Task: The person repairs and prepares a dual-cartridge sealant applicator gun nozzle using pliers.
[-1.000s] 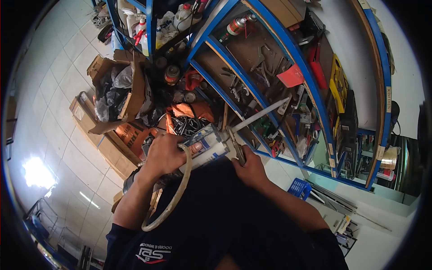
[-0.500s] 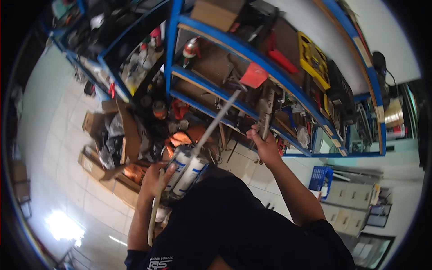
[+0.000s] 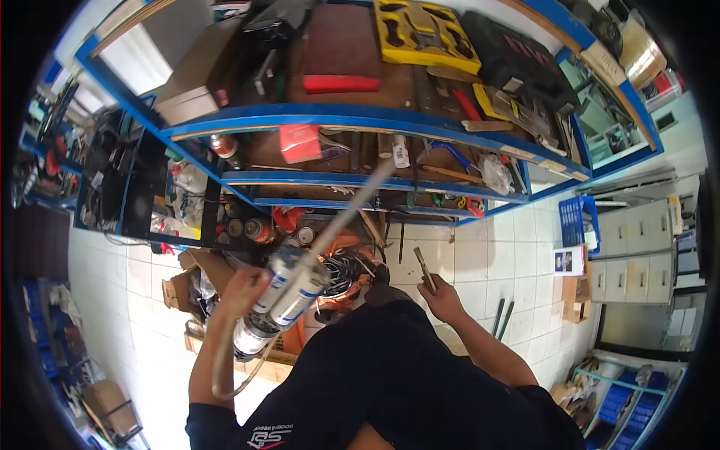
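Note:
My left hand (image 3: pixel 244 291) is closed on a bundle of white cylinders (image 3: pixel 294 294) with blue print, held at the lower left of the shelf. A long pale rod (image 3: pixel 349 214) slants up from the bundle toward the shelf, and a thin pale hose (image 3: pixel 219 367) loops below my wrist. Out over the tiled floor, my right hand (image 3: pixel 442 298) is closed round the lower end of a slim metal tool (image 3: pixel 422 264), which points up and slightly left. Its exact kind is hard to tell.
A blue-framed shelf (image 3: pixel 337 120) crosses the front, bearing a yellow tray (image 3: pixel 426 34), a dark case (image 3: pixel 517 64) and a red box (image 3: pixel 341 45). An open carton (image 3: pixel 180 289) and coiled cables (image 3: pixel 345 271) lie below. Drawer cabinets (image 3: pixel 634 255) and a blue crate (image 3: pixel 576 225) stand right.
The view has turned, so the shelf now lies more level. My right hand, with the metal tool, has dropped away from the shelf to over the floor. My left hand keeps the cylinders.

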The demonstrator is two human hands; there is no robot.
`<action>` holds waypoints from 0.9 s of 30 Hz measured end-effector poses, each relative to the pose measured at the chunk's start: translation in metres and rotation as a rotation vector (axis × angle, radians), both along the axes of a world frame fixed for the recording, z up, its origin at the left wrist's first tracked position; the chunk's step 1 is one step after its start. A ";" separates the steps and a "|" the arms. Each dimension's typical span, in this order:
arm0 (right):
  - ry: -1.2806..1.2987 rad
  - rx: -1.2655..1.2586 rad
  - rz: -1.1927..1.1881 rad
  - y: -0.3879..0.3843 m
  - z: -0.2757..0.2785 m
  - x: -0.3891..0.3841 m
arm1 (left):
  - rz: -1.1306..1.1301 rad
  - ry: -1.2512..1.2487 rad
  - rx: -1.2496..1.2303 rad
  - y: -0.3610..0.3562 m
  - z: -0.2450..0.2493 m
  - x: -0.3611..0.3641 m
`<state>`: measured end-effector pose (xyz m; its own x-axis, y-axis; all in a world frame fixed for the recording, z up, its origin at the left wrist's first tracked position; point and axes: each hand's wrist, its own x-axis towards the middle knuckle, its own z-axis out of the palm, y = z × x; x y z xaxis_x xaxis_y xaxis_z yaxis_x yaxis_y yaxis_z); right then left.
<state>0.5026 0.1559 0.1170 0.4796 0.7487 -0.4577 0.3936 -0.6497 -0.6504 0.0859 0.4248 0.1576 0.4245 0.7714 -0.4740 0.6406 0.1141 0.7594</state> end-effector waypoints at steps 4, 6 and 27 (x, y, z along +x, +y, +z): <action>0.040 -0.078 -0.079 -0.043 -0.033 0.036 | -0.480 0.354 -0.124 0.036 -0.010 0.107; 0.046 -0.079 -0.151 -0.059 -0.043 0.049 | -0.473 0.364 -0.030 0.055 -0.006 0.153; 0.251 -0.207 -0.414 -0.104 -0.085 0.151 | -0.602 0.225 0.339 0.236 -0.046 0.480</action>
<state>0.6536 0.0523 0.0320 0.5726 0.4018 -0.7146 -0.0746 -0.8425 -0.5335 0.5657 0.6612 0.1115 0.7419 0.5549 -0.3765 0.6634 -0.5254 0.5329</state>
